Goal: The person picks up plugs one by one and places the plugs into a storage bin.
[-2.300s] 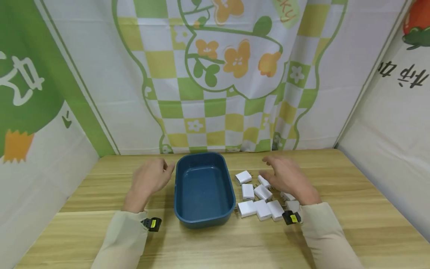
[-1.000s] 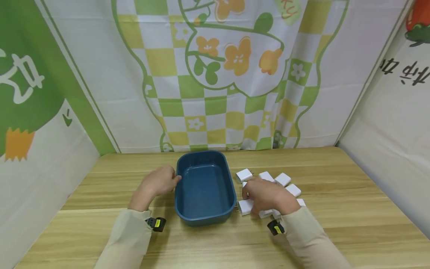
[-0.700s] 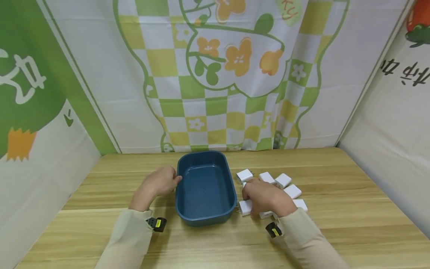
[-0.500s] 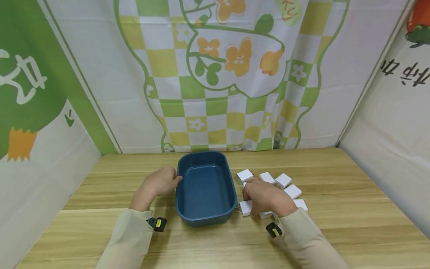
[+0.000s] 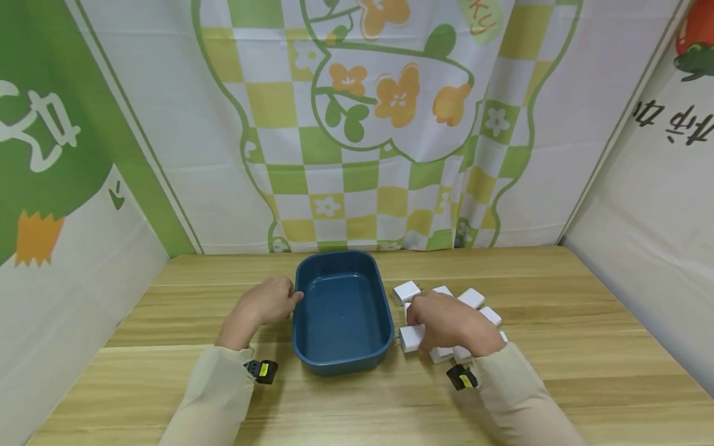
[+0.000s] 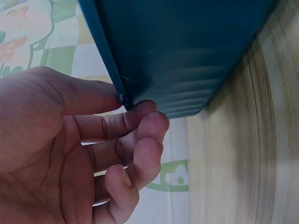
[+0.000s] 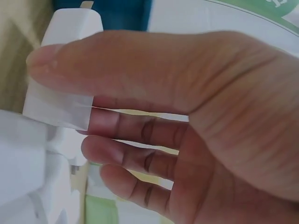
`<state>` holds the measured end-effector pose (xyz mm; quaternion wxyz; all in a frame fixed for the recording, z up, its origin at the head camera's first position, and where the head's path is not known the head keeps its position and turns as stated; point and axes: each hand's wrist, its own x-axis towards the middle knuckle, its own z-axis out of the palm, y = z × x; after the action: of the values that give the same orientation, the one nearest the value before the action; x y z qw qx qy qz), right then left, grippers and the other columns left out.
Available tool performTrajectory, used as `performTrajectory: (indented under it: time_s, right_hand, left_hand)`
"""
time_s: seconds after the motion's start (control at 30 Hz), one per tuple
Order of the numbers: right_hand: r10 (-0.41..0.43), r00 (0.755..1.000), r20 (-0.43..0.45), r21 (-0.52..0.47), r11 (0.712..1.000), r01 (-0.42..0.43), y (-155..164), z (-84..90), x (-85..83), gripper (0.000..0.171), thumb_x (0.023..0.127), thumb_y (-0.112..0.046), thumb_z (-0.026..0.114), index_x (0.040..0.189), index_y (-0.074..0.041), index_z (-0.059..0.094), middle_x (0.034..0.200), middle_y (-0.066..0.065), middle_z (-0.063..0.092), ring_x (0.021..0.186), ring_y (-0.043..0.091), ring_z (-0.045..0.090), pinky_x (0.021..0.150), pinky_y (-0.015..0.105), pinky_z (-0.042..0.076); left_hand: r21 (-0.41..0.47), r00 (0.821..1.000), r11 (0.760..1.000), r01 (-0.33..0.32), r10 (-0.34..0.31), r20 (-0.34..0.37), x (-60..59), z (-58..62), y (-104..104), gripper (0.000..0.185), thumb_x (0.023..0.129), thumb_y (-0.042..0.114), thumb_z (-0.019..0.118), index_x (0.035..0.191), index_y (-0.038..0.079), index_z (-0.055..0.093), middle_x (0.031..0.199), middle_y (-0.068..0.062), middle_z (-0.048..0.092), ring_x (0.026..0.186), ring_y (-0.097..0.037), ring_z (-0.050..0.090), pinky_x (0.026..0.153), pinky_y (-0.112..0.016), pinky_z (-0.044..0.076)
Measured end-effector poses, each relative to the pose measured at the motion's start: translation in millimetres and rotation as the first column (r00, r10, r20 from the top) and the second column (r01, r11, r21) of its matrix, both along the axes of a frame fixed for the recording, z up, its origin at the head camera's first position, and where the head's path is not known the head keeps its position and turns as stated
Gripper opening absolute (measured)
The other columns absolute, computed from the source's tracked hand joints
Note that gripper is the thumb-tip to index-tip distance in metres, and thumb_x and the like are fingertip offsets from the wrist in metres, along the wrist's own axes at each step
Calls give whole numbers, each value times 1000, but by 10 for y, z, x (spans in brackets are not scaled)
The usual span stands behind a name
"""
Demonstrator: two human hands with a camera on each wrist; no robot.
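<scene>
A dark blue oblong tub point(image 5: 341, 311) stands in the middle of the wooden table point(image 5: 586, 347). My left hand point(image 5: 266, 303) pinches its left rim, thumb over the edge and fingers against the outer wall of the tub point(image 6: 177, 56). Right of the tub lies a cluster of several white plug adapters point(image 5: 471, 298). My right hand point(image 5: 446, 322) sits over the cluster and pinches one white adapter point(image 5: 411, 337) between thumb and fingers; the right wrist view shows the same adapter point(image 7: 65, 70) under the thumb, its prongs toward the tub.
Printed fabric walls point(image 5: 357, 124) close in the table at the back and on both sides. Bare wood lies left of the tub, in front of it and on the far right. The tub holds nothing.
My right hand came down from hovering over the adapters and closed on one near the tub, then lifted it slightly. The left hand moved onto the tub's rim and stayed.
</scene>
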<state>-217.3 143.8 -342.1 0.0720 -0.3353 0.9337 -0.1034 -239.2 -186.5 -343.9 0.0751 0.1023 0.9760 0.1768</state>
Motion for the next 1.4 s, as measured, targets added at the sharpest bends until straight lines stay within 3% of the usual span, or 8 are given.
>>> performTrajectory:
  time_s: [0.2, 0.43, 0.6, 0.77, 0.93, 1.07, 1.23, 1.4]
  right_hand:
    - [-71, 996, 60, 5, 997, 71, 54, 123, 49, 26, 68, -2, 90, 86, -10, 71, 84, -4, 65, 73, 14, 54, 67, 34, 49]
    - [-96, 994, 51, -3, 995, 97, 152, 271, 78, 25, 72, -9, 88, 89, -10, 71, 90, -1, 64, 81, 16, 57, 73, 37, 50]
    - [-45, 999, -18, -48, 998, 44, 204, 332, 77, 24, 74, -13, 88, 88, -12, 68, 85, -3, 61, 78, 15, 54, 72, 35, 47]
    - [-73, 990, -122, -87, 994, 63, 165, 379, 125, 30, 78, -21, 87, 101, -10, 71, 95, -2, 62, 84, 16, 59, 75, 37, 50]
    - [-108, 951, -291, -158, 985, 64, 45, 370, 160, 33, 79, -27, 87, 103, -11, 72, 93, -4, 62, 81, 17, 60, 71, 36, 50]
    - [-94, 916, -389, -208, 978, 12, -96, 299, 160, 34, 76, -29, 90, 100, -13, 72, 90, -5, 62, 80, 18, 60, 68, 35, 49]
    - [-39, 905, -423, -191, 981, -47, -252, 198, 164, 38, 75, -31, 91, 102, -12, 74, 91, -3, 62, 77, 15, 57, 67, 33, 46]
    - [-10, 917, -398, -166, 984, -61, -368, 105, 170, 37, 76, -31, 90, 103, -11, 74, 93, 0, 63, 80, 17, 56, 66, 32, 45]
  left_hand:
    - [1, 1000, 1000, 2, -2, -2, 7, 1, 5, 37, 105, 21, 53, 72, 7, 63, 64, -2, 59, 58, -17, 53, 57, -32, 42]
    - [-1, 1000, 1000, 8, -8, -13, 16, -4, 4, 37, 105, 20, 54, 71, 8, 62, 63, -2, 58, 57, -17, 53, 57, -32, 43]
    - [-5, 1000, 1000, 11, -11, -12, 13, -5, 4, 38, 105, 20, 53, 69, 10, 59, 63, -2, 57, 57, -17, 52, 57, -32, 42]
    - [-9, 1000, 1000, 6, -6, -4, 13, 3, 7, 37, 105, 20, 53, 71, 9, 61, 64, -3, 58, 57, -17, 52, 57, -32, 42]
    - [-18, 1000, 1000, 2, -2, -1, 6, 13, 14, 36, 105, 21, 53, 72, 10, 60, 64, -3, 58, 58, -18, 53, 57, -33, 42]
    - [-20, 1000, 1000, -7, 7, 8, 4, 13, 12, 37, 106, 21, 53, 71, 9, 60, 64, -3, 57, 57, -18, 53, 57, -33, 42]
    - [-17, 1000, 1000, -7, 7, 14, 6, 13, 14, 38, 106, 21, 52, 71, 9, 62, 63, -3, 58, 56, -17, 52, 56, -32, 41]
    - [-21, 1000, 1000, 0, 1, 9, -2, 10, 12, 38, 106, 21, 52, 70, 9, 61, 63, -2, 58, 56, -17, 52, 56, -32, 41]
